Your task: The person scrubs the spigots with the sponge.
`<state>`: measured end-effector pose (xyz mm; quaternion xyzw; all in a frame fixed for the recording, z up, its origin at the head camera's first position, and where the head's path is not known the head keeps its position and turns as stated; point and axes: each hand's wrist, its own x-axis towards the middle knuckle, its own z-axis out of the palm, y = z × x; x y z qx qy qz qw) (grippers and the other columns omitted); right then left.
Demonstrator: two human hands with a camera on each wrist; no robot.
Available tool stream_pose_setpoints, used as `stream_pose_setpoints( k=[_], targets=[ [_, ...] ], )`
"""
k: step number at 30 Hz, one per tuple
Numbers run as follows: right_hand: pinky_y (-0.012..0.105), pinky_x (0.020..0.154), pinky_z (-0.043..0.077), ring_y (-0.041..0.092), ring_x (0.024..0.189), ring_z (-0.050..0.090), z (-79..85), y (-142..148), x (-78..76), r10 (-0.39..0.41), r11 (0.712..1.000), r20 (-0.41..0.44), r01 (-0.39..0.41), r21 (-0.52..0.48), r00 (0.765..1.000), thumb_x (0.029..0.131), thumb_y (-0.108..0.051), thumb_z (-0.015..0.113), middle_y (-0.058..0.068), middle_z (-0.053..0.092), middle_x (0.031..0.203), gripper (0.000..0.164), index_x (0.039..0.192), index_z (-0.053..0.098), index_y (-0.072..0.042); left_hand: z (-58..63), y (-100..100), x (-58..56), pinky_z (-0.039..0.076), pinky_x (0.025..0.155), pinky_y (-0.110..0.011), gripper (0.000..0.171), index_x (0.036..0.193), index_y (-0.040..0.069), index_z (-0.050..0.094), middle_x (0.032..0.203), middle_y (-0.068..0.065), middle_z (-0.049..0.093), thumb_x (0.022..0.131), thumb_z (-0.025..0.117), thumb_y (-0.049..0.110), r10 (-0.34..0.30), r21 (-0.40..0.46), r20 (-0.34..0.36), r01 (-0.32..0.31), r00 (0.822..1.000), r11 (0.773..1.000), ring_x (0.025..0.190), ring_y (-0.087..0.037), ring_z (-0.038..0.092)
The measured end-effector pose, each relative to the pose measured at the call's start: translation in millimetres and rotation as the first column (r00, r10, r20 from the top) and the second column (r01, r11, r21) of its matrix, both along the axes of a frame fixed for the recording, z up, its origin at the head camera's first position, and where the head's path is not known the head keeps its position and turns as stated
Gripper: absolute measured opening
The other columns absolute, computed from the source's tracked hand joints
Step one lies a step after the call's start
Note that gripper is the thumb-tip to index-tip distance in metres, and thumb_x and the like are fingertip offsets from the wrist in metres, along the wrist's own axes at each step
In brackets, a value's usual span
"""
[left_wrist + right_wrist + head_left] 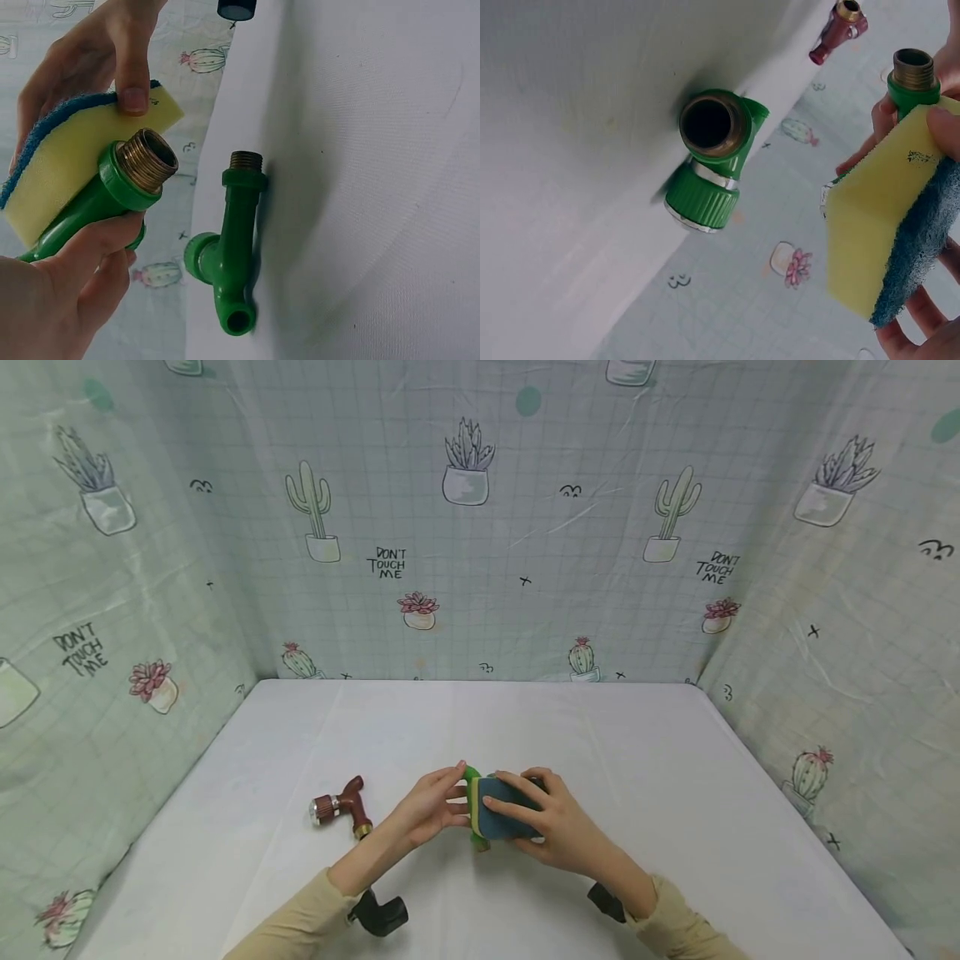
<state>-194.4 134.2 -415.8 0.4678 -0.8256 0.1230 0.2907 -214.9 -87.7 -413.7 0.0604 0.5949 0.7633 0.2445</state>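
My left hand (431, 806) grips a green tap (82, 214) with a brass threaded end, held above the table. In the right hand (558, 827) is a sponge (502, 810), yellow with a blue scouring side. Its yellow face lies against the held tap's body, as the left wrist view shows. The thumb and fingers of the right hand pinch the sponge from opposite sides. Below the hands, a second green tap (238, 232) with a brass threaded end lies on the table; the right wrist view shows its ribbed green knob (701, 199). From the head, sponge and hands hide most of the held tap.
A red-brown tap (352, 802) lies on the white table (465, 718) left of the hands. Near the left forearm is a black curved piece (380, 916), partly covered. Another black piece (606, 902) shows beside the right forearm. Cactus-printed cloth (525, 543) walls the table's back and sides.
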Motion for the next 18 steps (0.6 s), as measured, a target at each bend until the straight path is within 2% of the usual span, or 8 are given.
stream_pose_setpoints(
  k=[5, 13, 18],
  targets=[
    [0.043, 0.079, 0.046, 0.027, 0.106, 0.04, -1.0, 1.9, 1.2, -0.006, 1.0, -0.02, 0.006, -0.004, 1.0, 0.059, -0.032, 0.082, 0.008, 0.042, 0.134, 0.078, 0.128, 0.048, -0.027, 0.4, 1.5, -0.9, 0.046, 0.086, -0.052, 0.06, 0.122, -0.002, 0.036, 0.107, -0.014, 0.05, 0.089, 0.045, 0.047, 0.009, 0.016, 0.011, -0.009, 1.0, 1.0, 0.098, -0.031, 0.057],
    [0.041, 0.079, 0.044, 0.026, 0.106, 0.037, 4.5, 3.9, 0.4, -0.051, 0.999, -0.048, 0.05, -0.022, 0.998, 0.057, -0.031, 0.082, 0.008, 0.041, 0.134, 0.078, 0.128, 0.048, -0.029, 4.0, 2.8, 1.3, 0.046, 0.087, -0.05, 0.066, 0.135, 0.002, 0.026, 0.12, -0.021, 0.042, 0.09, 0.042, 0.047, -0.023, 0.009, 0.041, 0.022, 0.999, 1.0, 0.096, -0.028, 0.052],
    [0.045, 0.078, 0.044, 0.028, 0.104, 0.038, 7.8, 7.2, -5.0, -0.096, 0.994, -0.058, 0.093, -0.055, 0.994, 0.056, -0.028, 0.083, 0.011, 0.043, 0.13, 0.077, 0.126, 0.05, -0.029, 6.8, 2.3, 4.3, 0.05, 0.082, -0.045, 0.061, 0.132, 0.0, 0.03, 0.107, -0.014, 0.049, 0.091, 0.042, 0.044, -0.016, 0.013, 0.026, 0.015, 1.0, 1.0, 0.091, -0.027, 0.056]
  ],
)
